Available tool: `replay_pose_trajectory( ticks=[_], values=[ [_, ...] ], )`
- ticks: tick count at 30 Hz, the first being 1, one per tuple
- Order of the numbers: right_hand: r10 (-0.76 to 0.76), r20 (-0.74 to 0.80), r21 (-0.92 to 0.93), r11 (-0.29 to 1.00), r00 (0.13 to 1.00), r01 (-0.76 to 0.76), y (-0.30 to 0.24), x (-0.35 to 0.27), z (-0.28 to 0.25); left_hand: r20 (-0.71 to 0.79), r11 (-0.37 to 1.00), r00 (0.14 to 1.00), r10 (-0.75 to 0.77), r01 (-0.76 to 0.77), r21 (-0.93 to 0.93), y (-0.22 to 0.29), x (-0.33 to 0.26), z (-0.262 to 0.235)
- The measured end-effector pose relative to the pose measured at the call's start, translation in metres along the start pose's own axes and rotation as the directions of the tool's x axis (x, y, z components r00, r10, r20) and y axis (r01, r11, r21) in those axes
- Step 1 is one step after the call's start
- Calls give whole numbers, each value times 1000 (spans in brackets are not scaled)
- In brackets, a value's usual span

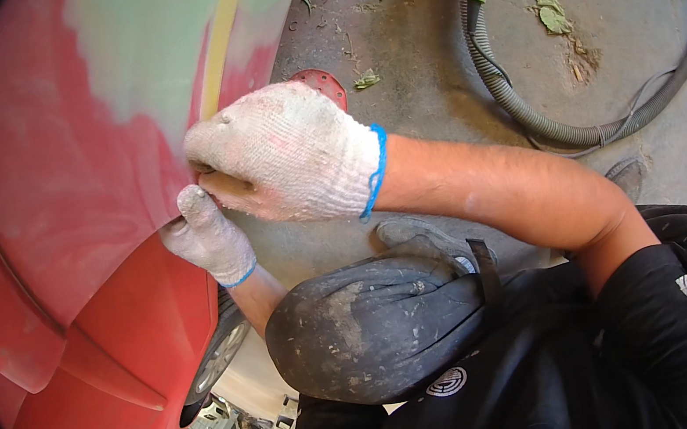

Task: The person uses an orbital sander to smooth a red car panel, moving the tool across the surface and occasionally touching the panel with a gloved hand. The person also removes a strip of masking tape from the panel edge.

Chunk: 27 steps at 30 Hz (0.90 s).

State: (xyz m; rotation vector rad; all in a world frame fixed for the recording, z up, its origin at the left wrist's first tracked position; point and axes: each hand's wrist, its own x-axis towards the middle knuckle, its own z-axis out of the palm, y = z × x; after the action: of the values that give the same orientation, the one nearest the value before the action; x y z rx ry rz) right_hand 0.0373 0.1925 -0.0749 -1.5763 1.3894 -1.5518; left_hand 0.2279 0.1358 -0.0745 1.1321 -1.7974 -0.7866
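Gloved in white knit, the right hand curls against the edge of a red car panel at frame centre, fingers pressed together on it. Just below, the left hand rests flat against the same edge. A grey hose snakes across the concrete floor at upper right.

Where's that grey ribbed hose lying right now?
In the head view the grey ribbed hose lies on the concrete floor at the upper right, curving beyond the person's right forearm and well clear of the gloved right hand on the red car panel.
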Motion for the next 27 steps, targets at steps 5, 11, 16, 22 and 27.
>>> replay_pose_trajectory(
  ticks=[5,11,16,22,27],
  values=[
    [12,87,-1,1000,996,-12,12,-10,-23,-87,978,978,192,-183,104,18,-2,22],
    [-130,437,-274,923,890,269,28,-24,-84,-189,957,958,216,-169,237,8,7,8],
    [149,698,-415,881,700,227,29,-56,-178,-188,843,971,-149,224,489,41,9,9],
    [582,582,-776,607,568,173,37,-114,-261,409,717,850,-332,-54,695,98,9,30],
    [713,247,-966,233,657,110,52,-156,-318,754,87,559,344,-819,568,145,50,67]
  ],
)
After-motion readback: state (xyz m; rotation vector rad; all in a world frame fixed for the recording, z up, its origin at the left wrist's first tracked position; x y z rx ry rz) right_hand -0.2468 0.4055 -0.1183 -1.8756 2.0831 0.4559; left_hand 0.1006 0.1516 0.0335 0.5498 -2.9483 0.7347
